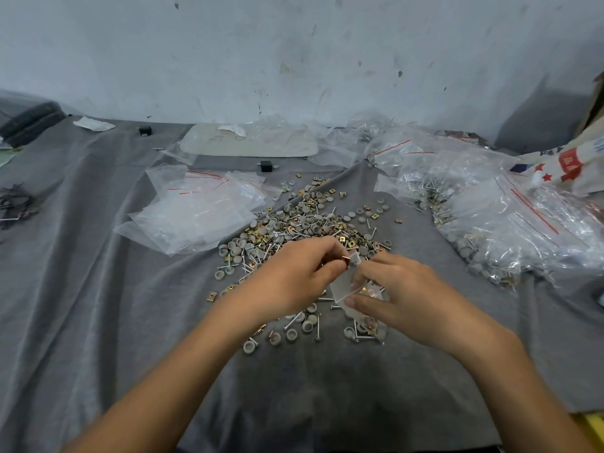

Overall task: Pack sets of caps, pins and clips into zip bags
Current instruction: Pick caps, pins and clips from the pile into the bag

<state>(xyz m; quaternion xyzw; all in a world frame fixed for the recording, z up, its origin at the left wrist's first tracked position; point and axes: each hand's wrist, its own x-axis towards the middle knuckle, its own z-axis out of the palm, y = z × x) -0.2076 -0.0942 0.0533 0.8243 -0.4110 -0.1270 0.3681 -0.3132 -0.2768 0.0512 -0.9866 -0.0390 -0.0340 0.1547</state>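
Loading looks to be the step in hand, over a bench (98, 289) draped in grey cloth. The left hand (294, 273) has its fingers curled and pinches a small copper-coloured piece (345, 258) at its fingertips; whether it is a pin or a clip is too small to tell. The right hand (405, 295) grips a small clear zip bag (341, 287), thumb on its near part and fingers up at its far end. The bag is held just above the near edge of the loose pile (310, 220) of grey caps, pins and brass clips. The bag's long axis runs roughly away from the person, tilted a little to the right, with what I take to be the mouth at the far end. That end is just right of the left fingertips, almost touching the pinched piece. So the left hand is the nearer one to the opening, and the next move, as I judge it, is a short push rightward and down into the bag. Something coppery seems to lie inside already. A stack of empty bags (196, 210) lies left of the pile, and filled bags (510, 223) are heaped to the right.
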